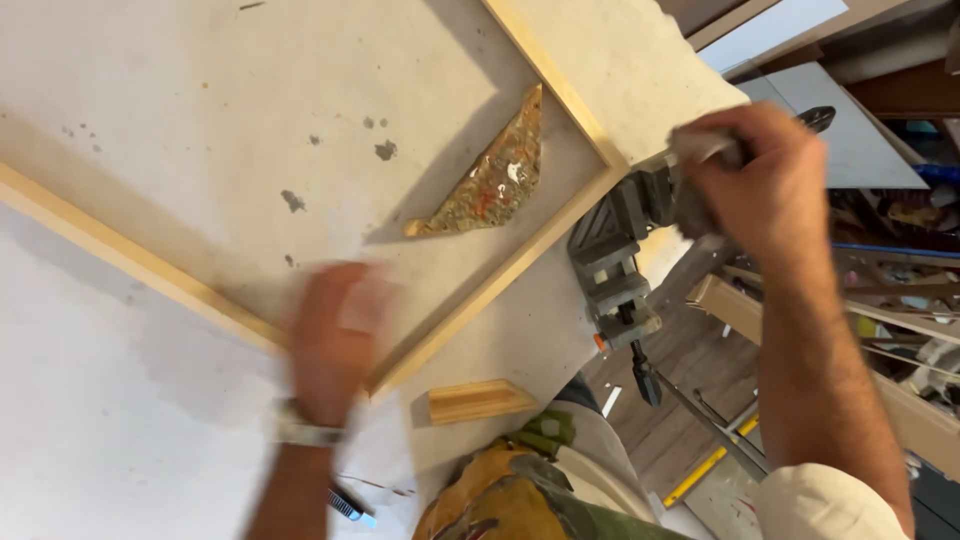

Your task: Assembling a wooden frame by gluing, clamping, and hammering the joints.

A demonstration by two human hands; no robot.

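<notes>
The left hand lies flat on the near rail of a wooden frame, at its corner; its fingers are spread open and hold nothing, they only press down. The picture is blurred there, so the exact contact is hard to see. The right hand is closed around the handle of a grey bar clamp, which sits at the edge of the desk, just beside the frame's right rail. A triangular corner brace, stained with paint, lies inside the frame against that rail. A small wooden block rests on the desk near the frame's corner.

To do this step well, I think the left hand should keep the frame pressed flat while the right hand works the clamp slowly, so the corner does not slide or twist out of square.
</notes>
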